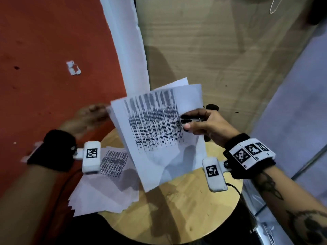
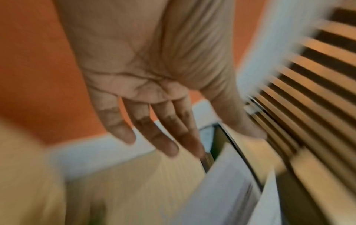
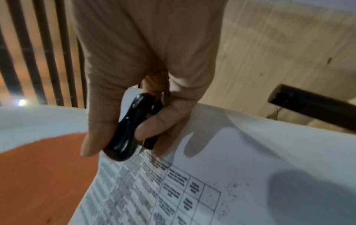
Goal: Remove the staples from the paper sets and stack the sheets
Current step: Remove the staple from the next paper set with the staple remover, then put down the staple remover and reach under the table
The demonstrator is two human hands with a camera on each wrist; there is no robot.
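A stapled paper set [image 1: 155, 124] with a printed table hangs tilted in the air above a round wooden stool [image 1: 194, 209]. My right hand [image 1: 192, 123] is at the set's right edge and grips a black staple remover [image 1: 191, 120]. In the right wrist view the staple remover [image 3: 133, 129] sits between thumb and fingers of the right hand [image 3: 134, 137], just over the printed sheet [image 3: 231, 167]. My left hand [image 1: 95, 112] is blurred at the set's upper left edge. The left wrist view shows this left hand [image 2: 163, 137] with fingers straight, beside white sheet edges [image 2: 221, 182].
A fanned stack of loose sheets [image 1: 106, 191] lies on the stool's left side and overhangs its rim. A torn paper scrap [image 1: 73, 68] lies on the red floor. A white strip [image 1: 129, 50] divides the red floor from the wooden one. A black tube end [image 1: 212, 107] pokes out behind my right hand.
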